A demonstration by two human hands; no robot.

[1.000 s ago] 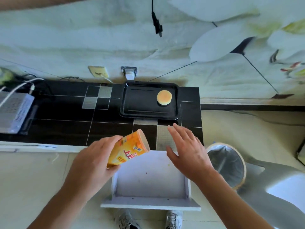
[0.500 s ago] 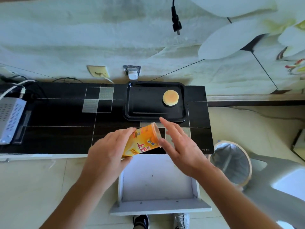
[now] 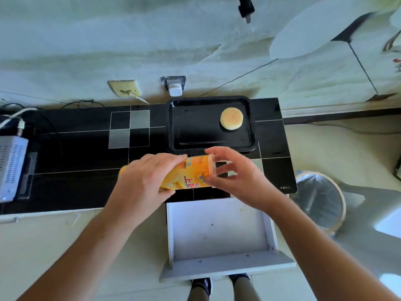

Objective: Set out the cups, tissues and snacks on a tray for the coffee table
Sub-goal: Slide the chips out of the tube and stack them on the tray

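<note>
The person's left hand wraps its curled fingers over the middle of a yellow-orange cylindrical snack can, which lies tilted almost on its side in the air above the near edge of the black tiled countertop. The forearm runs in from about 7 o'clock, with the back of the hand turned up. The right hand comes in from about 5 o'clock and grasps the can's clear-lidded end: the index finger arches over the top of the rim while the thumb and lower fingers curl round it from below. The can's lidded end points toward 2 o'clock.

Just beyond the hands, at 12 o'clock, a black rectangular metal tray sits on the countertop against the wall, with one round golden cake lying in its far right part. Below the hands, at 6 o'clock, a white drawer stands pulled open. A round bin lined with a grey bag stands on the floor at 3 o'clock, and a white perforated box rests on the countertop at 9 o'clock.
</note>
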